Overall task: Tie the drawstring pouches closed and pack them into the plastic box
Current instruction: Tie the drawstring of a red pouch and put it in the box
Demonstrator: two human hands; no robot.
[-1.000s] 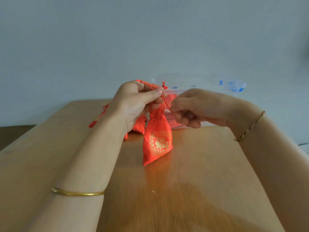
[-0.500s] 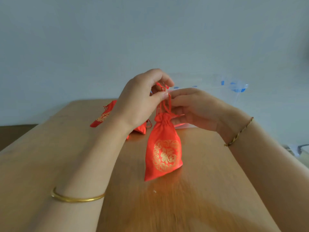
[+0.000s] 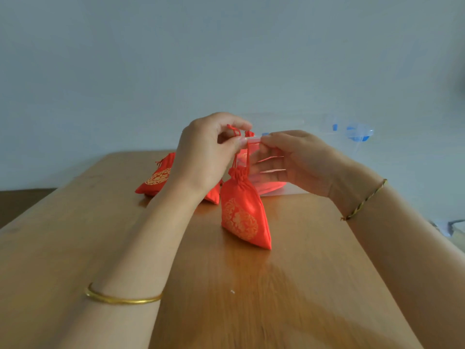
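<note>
A red pouch (image 3: 242,217) with a gold round print stands tilted on the table (image 3: 314,285), its neck drawn tight and its lower edge seemingly on the wood. The drawstring (image 3: 247,157) runs straight up from the pouch's neck into both hands.

Above the pouch and a little to its left, the left hand (image 3: 206,152) pinches the cord between thumb and forefinger, and the knotted ends stick out over the fingertips. Above the pouch to the right, the right hand (image 3: 294,162) meets the same cord with thumb and forefinger closed on it (the pinch itself is partly hidden by the left thumb), while its other fingers stretch out loosely toward the pouch's neck.

Behind the pouch, just past the right hand, sits the clear box (image 3: 294,188), with red cloth showing through its wall. Farther right of the pouch, by the wall, lies a clear lid (image 3: 358,132) with blue clips.

Left of the pouch and farther back lies a second pouch (image 3: 157,176) flat on the wood. A third pouch (image 3: 214,196) lies between them, mostly hidden by the left wrist.

A gold bangle (image 3: 120,298) circles the left forearm and a braided cord (image 3: 364,200) the right wrist.
</note>
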